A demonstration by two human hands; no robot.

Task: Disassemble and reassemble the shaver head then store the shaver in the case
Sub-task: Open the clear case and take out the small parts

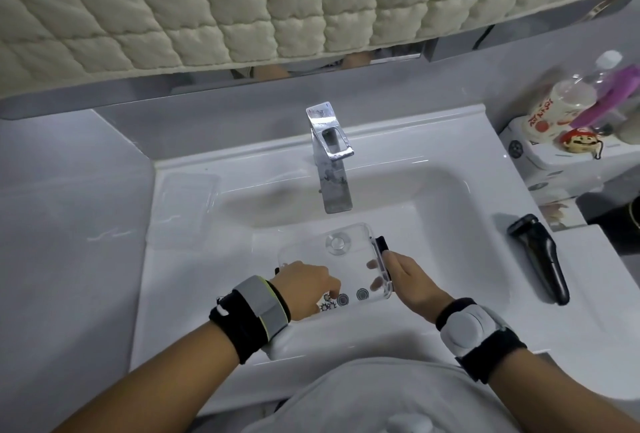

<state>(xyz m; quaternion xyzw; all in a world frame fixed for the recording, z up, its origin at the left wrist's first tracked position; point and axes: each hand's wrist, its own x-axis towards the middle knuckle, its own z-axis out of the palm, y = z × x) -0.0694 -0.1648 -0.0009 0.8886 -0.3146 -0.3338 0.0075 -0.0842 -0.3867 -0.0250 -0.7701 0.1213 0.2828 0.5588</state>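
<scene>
A clear plastic case [334, 259] is held over the basin of a white sink [460, 225], just below the chrome tap [330, 162]. The right hand [412, 282] grips the case's right edge by a black clasp [382, 244]; its fingers [373, 264] curl underneath and show through the clear plastic. The left hand [304, 285] reaches into the near end of the case, its fingers [332, 292] bent downward and pinched close together over small shaver head parts [327, 306]; whether they actually grip a part I cannot tell. Just beside them lie 2 round cutter rings [353, 297], side by side in the case. The sink drain [337, 243] is visible through the case's far end.

The black shaver [540, 258] lies on the worktop [588, 277] to the right of the basin, well apart from both hands, its head end pointing away from the person. A clear lid or tray [183, 207] rests on the sink's left rim. Both wrists carry black straps, the left with a grey band [263, 306] and the right with a white device [467, 327]. At far right, bottles [554, 103] and a small figure [337, 145] stand on a white box. A quilted cloth [242, 7] hangs above
</scene>
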